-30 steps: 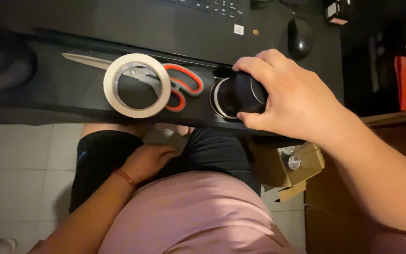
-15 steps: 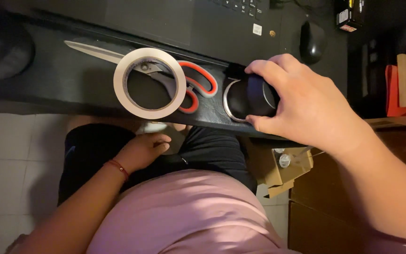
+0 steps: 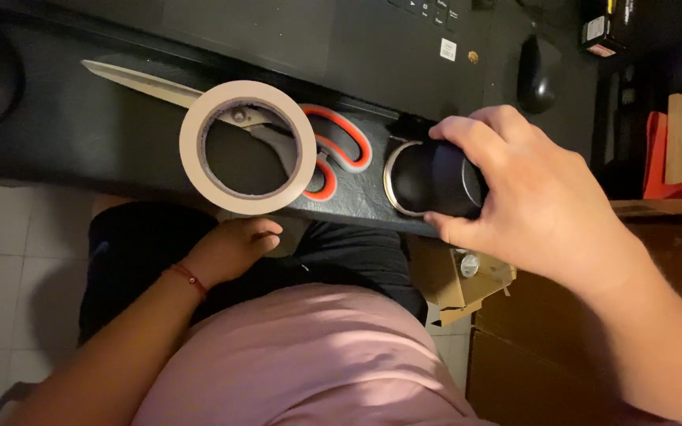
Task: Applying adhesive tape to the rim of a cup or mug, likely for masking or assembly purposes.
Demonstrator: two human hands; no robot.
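Fingers of my right hand [image 3: 538, 213] clamp the black cylinder [image 3: 436, 177] at centre-right on the desk [image 3: 80, 142]; my left hand [image 3: 230, 248] rests loosely open below.

The right hand [image 3: 542, 209] grips a black cylindrical container [image 3: 436, 177] lying at the dark worktop's [image 3: 80, 142] edge. Beside it, a tape roll [image 3: 248, 147] rests over red-handled scissors [image 3: 309, 142]. The left hand [image 3: 230, 251] lies loosely on the lap.

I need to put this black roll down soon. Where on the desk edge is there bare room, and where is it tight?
Free: the dark desk strip left of the tape ring, below the scissors blade. Crowded: from the ring across the red scissor handles to the black roll in the right hand. The left hand rests on the lap, below the edge.
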